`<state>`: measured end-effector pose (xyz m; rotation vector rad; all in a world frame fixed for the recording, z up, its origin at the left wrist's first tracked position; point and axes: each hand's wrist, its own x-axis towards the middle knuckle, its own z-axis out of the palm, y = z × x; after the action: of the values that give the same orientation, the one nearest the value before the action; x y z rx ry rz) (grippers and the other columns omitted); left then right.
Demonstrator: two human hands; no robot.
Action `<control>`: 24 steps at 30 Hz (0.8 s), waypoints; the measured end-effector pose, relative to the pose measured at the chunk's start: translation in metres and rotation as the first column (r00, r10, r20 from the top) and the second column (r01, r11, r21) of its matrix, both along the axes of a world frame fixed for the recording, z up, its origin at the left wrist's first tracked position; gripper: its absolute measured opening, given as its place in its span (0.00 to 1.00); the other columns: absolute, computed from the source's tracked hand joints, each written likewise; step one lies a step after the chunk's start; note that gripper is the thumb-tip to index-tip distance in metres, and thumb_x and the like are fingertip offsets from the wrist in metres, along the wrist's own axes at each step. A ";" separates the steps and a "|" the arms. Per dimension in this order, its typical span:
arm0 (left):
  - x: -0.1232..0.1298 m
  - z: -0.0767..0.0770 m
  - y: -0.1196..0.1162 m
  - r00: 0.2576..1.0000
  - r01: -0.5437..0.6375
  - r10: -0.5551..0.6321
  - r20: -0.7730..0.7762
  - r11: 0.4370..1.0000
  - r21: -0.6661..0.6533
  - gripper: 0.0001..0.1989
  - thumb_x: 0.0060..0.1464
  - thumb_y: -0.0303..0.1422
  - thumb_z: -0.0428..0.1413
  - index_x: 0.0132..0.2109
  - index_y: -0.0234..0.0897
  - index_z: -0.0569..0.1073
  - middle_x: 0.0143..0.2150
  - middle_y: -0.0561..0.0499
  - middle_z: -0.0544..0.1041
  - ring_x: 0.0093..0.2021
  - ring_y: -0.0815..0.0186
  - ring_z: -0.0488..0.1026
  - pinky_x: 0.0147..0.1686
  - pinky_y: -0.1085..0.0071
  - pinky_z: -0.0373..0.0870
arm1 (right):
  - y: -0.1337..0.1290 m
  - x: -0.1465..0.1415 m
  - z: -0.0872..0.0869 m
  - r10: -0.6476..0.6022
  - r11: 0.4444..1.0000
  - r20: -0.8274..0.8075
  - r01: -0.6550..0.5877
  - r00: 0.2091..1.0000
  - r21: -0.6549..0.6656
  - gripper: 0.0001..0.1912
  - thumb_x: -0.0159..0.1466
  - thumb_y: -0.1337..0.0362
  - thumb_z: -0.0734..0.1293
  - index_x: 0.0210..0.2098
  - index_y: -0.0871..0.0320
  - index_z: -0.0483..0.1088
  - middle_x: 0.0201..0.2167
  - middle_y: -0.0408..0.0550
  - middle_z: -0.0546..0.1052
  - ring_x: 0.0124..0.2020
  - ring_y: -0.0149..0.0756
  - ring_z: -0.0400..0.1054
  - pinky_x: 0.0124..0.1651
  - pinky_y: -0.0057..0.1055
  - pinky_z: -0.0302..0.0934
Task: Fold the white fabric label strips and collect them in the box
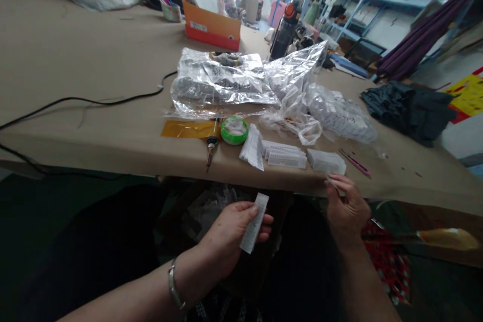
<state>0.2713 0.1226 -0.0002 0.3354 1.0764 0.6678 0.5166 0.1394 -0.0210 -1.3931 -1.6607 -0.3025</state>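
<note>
In the head view my left hand holds a narrow white printed label between thumb and fingers, below the table edge. My right hand is at the table's front edge, thumb and fingers pinched together. A small whitish bit shows at its fingertips, too small to name. Just behind those fingertips lies a stack of printed labels. More label piles, one flat and one fanned upright, are to the left of that stack.
A soldering iron points over the front edge beside a green round tin. Pink-handled tweezers lie right of the stacks. Crumpled plastic bags, a dark bottle and an orange box stand behind. A black cable crosses the left.
</note>
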 end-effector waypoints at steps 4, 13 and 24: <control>0.001 -0.002 -0.002 0.995 -0.032 0.027 0.101 0.999 0.041 0.07 0.53 0.30 0.57 0.36 0.27 0.74 0.29 0.44 0.77 0.23 0.71 0.72 0.25 0.76 0.68 | -0.028 -0.058 0.008 0.388 0.920 -0.021 -0.388 0.921 -0.049 0.12 0.58 0.74 0.67 0.39 0.53 0.71 0.42 0.47 0.76 0.50 0.44 0.69 0.51 0.47 0.65; -0.004 -0.006 -0.006 0.961 -0.153 0.124 0.248 0.983 0.103 0.08 0.43 0.28 0.63 0.32 0.28 0.76 0.27 0.48 0.76 0.25 0.72 0.70 0.25 0.79 0.61 | -0.040 -0.106 -0.011 0.575 0.815 0.197 -0.537 0.794 -0.217 0.09 0.62 0.74 0.64 0.37 0.56 0.73 0.42 0.49 0.78 0.51 0.41 0.69 0.56 0.47 0.61; -0.007 -0.011 -0.008 0.929 -0.269 0.250 0.272 0.962 0.034 0.09 0.41 0.30 0.64 0.31 0.29 0.76 0.26 0.49 0.75 0.27 0.70 0.70 0.28 0.76 0.63 | -0.040 -0.107 -0.007 0.606 0.789 0.183 -0.557 0.774 -0.258 0.10 0.62 0.75 0.62 0.39 0.58 0.71 0.42 0.52 0.78 0.52 0.40 0.69 0.57 0.44 0.61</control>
<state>0.2644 0.1144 -0.0116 0.1577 0.8477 0.9621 0.4093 0.0998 -0.0281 -0.9134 -2.2999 0.0482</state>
